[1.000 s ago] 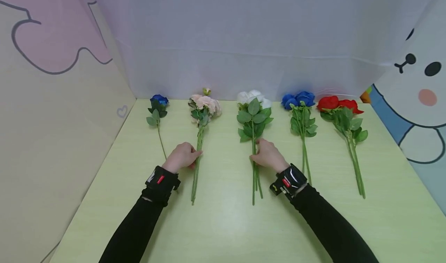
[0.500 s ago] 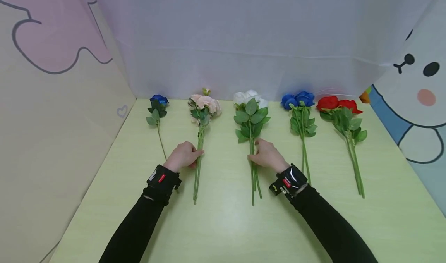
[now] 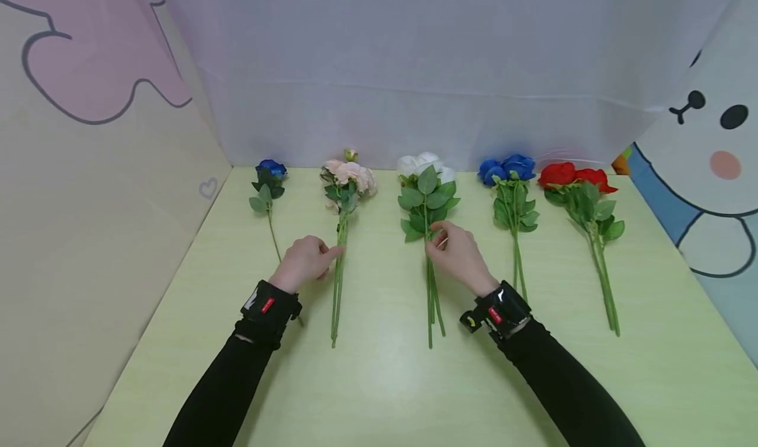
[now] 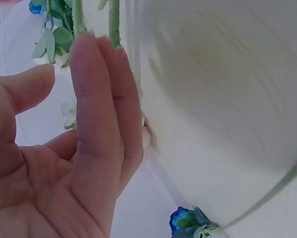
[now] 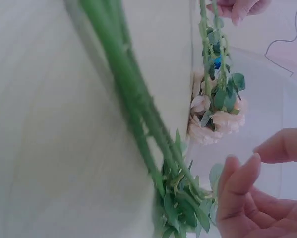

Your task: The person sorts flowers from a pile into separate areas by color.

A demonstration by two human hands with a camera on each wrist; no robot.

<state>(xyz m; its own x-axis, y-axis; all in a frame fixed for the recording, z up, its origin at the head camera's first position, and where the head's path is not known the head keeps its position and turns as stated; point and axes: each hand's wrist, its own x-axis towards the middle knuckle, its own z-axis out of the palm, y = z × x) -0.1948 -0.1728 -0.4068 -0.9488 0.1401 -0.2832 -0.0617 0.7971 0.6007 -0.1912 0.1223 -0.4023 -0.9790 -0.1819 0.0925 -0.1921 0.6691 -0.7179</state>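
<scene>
In the head view my left hand (image 3: 303, 261) is beside the stems of the pink flower bunch (image 3: 340, 256). Its thumb and fingers are apart in the left wrist view, and the green stems (image 4: 114, 22) pass beyond the fingertips. My right hand (image 3: 458, 253) hovers at the stems of the white flower bunch (image 3: 429, 289), just below the leaves. From the right wrist, its relaxed fingers (image 5: 237, 191) and thumb show nothing between them, and the bunch's stems (image 5: 133, 94) lie apart from them. Whether a fingertip touches a stem is hard to tell.
A single blue rose (image 3: 271, 177) lies left of the pink bunch, its stem partly behind my left hand. To the right lie a blue rose bunch (image 3: 514, 203) and a red rose bunch (image 3: 586, 203). A white cloth (image 3: 414, 58) hangs behind the pale table (image 3: 379, 394).
The pink bunch's stem ends and the white bunch shifted slightly earlier. Since then both hands have let go of the stems and lifted a little, while the flowers stay in place.
</scene>
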